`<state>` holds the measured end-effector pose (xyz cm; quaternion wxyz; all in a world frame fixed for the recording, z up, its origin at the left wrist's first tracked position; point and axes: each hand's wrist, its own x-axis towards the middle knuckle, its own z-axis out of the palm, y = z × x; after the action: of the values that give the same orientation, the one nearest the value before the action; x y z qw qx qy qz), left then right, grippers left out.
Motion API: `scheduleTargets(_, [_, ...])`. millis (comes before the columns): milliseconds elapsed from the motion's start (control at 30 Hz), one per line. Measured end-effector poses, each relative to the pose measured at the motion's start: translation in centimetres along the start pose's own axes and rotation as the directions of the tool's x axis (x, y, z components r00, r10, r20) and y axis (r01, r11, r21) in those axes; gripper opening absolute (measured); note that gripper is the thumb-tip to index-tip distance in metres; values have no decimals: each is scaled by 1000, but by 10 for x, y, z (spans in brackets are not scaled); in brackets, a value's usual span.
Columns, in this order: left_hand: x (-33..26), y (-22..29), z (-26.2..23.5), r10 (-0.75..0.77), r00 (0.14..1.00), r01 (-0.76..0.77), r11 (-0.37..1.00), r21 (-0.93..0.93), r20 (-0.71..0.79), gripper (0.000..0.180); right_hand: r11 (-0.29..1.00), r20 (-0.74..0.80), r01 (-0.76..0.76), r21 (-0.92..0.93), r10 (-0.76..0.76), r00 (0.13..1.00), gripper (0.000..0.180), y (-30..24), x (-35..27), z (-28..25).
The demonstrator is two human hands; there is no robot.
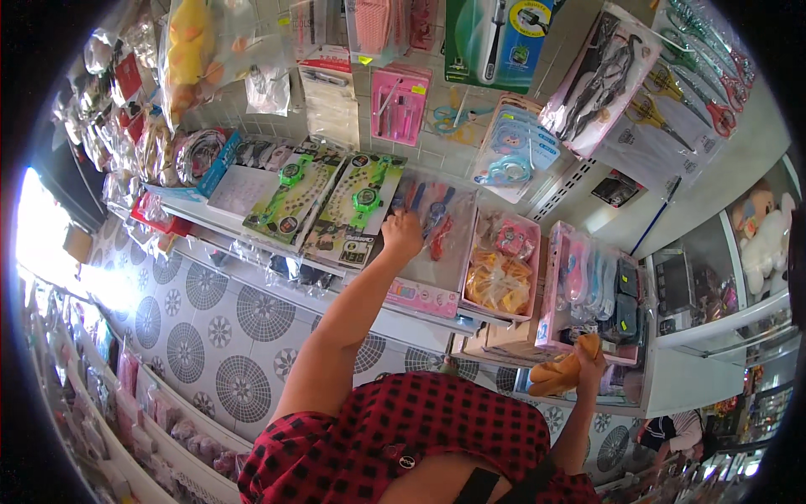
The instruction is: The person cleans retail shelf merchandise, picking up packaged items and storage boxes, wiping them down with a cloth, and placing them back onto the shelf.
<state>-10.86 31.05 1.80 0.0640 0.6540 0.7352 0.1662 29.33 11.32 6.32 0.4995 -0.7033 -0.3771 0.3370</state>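
Observation:
My left hand (403, 235) reaches into a shallow open box (422, 296) on the shelf. Its fingers are bent together at the clear bags of toy watches (437, 220), blue and red ones among them; what they pinch, if anything, is hidden. Beside that hand, on the left, lie display cards with bright green toy watches (366, 200). Lower on the right, my right hand (591, 363) is closed around a bunched orange cloth (554, 375), which hangs out to the left of the fist, close to the shelf's front edge.
Right of the box stands a pink box (537, 296) with yellow-orange bagged items, then a tray of pastel and dark goods (588, 273). Scissors (709, 76) and other packets hang above. Patterned floor tiles (243, 389) show below. A person (672, 433) is at lower right.

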Motion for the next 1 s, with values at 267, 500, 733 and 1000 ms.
scheduleTargets(267, [0,15,-31,-62,994,84,962,-260,91,41,998,26,52,-33,-51,998,35,-7,-4,1])
scheduleTargets(500, [-18,1,-57,183,924,364,-152,-919,336,20,983,-26,184,-27,-185,982,33,-4,-11,2])
scheduleTargets(733, [-68,-15,-73,33,929,343,-443,-828,367,25,976,66,210,64,-214,975,31,-55,-46,30])
scheduleTargets(1000, [-123,-38,-105,443,887,383,-549,-743,130,38,944,431,218,247,-309,848,32,-122,-86,119])
